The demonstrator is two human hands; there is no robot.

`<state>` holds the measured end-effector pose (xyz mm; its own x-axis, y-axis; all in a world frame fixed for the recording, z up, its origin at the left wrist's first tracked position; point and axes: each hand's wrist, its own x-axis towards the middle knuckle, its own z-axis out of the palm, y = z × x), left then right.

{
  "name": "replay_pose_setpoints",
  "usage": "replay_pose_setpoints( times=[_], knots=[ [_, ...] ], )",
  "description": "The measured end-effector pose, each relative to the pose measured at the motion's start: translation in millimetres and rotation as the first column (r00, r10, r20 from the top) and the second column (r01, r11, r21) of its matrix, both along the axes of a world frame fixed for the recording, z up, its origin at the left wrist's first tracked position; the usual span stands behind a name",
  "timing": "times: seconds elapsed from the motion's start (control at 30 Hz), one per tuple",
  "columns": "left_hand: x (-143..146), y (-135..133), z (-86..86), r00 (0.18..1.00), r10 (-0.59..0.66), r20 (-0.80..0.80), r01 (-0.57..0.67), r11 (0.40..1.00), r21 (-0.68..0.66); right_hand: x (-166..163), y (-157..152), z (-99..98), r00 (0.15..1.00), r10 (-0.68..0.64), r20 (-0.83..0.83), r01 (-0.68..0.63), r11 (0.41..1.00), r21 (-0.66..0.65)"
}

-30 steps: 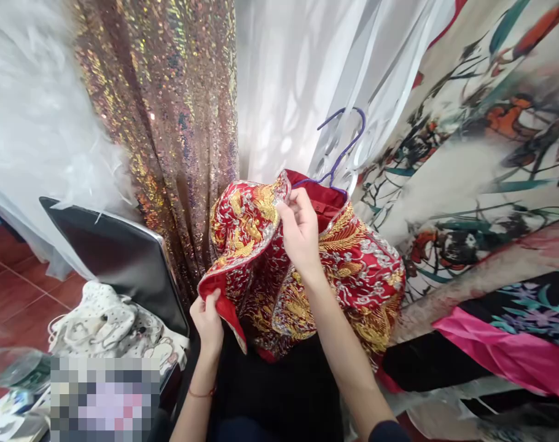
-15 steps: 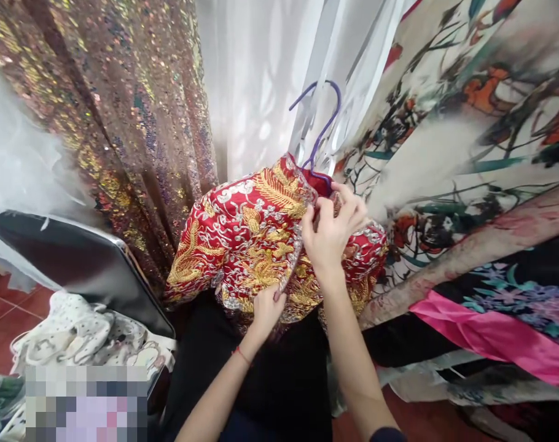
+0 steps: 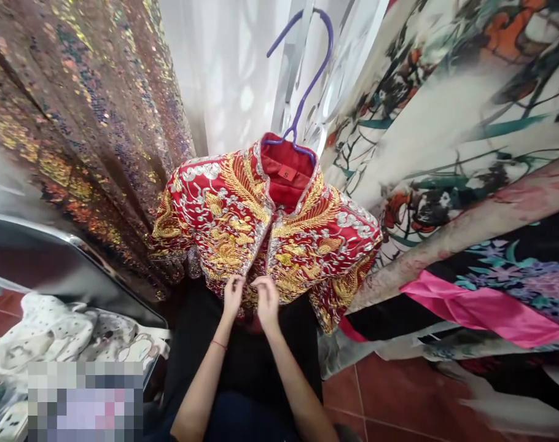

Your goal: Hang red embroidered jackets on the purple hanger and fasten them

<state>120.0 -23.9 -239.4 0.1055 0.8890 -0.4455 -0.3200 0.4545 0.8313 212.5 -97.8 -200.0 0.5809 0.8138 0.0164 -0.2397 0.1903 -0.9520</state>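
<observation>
A red jacket (image 3: 242, 227) thick with gold and silver embroidery hangs on a purple hanger (image 3: 304, 80), its front facing me and its red lining showing at the collar. My left hand (image 3: 233, 294) pinches the left front panel at the bottom hem. My right hand (image 3: 266, 299) pinches the right front panel beside it. Both hands meet at the centre opening, fingers closed on the fabric edges.
A sequined gold-brown dress (image 3: 90, 123) hangs at left, white sheer fabric (image 3: 224, 67) behind, a floral printed robe (image 3: 449, 123) and a pink sash (image 3: 482, 310) at right. A dark open case (image 3: 67, 270) with white spotted cloth (image 3: 62, 337) lies lower left. Red tile floor (image 3: 381, 393) below.
The jacket went from bunched in my hands to hanging flat on the hanger with its front panels brought together. Both hands dropped from the collar area to the bottom hem.
</observation>
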Motion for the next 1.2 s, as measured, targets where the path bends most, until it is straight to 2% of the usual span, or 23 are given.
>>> replay_pose_setpoints(
  times=[0.07, 0.17, 0.3, 0.4, 0.5, 0.6, 0.77, 1.03, 1.2],
  knots=[
    [-3, 5, -14.9, 0.997, 0.059, 0.048, -0.049, 0.981, -0.189, -21, -2, -44.4, 0.978, 0.037, -0.205, -0.063, 0.991, -0.121],
    [-8, 16, -32.8, 0.993, 0.099, 0.067, -0.072, 0.943, -0.325, -32, -7, -84.8, 0.913, -0.032, -0.406, -0.061, 0.975, -0.215],
    [-17, 24, -45.5, 0.979, 0.176, 0.098, -0.135, 0.935, -0.329, -9, -13, -111.0, 0.809, -0.187, -0.557, 0.026, 0.959, -0.283],
    [-25, 21, -46.2, 0.979, 0.144, 0.146, -0.097, 0.954, -0.285, 11, -14, -122.1, 0.751, -0.257, -0.609, 0.074, 0.948, -0.309],
    [-34, 8, -42.1, 0.977, 0.033, 0.212, 0.018, 0.972, -0.235, 14, -13, -128.0, 0.723, -0.28, -0.632, 0.087, 0.944, -0.319],
    [-40, -7, -38.1, 0.963, -0.089, 0.255, 0.141, 0.971, -0.194, 0, -11, -129.9, 0.721, -0.258, -0.643, 0.069, 0.95, -0.304],
    [-42, -15, -36.7, 0.95, -0.199, 0.241, 0.244, 0.954, -0.174, -19, -8, -128.0, 0.737, -0.183, -0.65, -0.01, 0.96, -0.281],
    [-37, -11, -44.9, 0.963, -0.193, 0.191, 0.233, 0.948, -0.217, -14, -10, -113.5, 0.743, -0.059, -0.666, -0.14, 0.96, -0.242],
    [-30, -13, -44.7, 0.958, -0.184, 0.219, 0.23, 0.95, -0.209, -18, -9, -104.2, 0.745, -0.036, -0.666, -0.165, 0.958, -0.236]
  ],
)
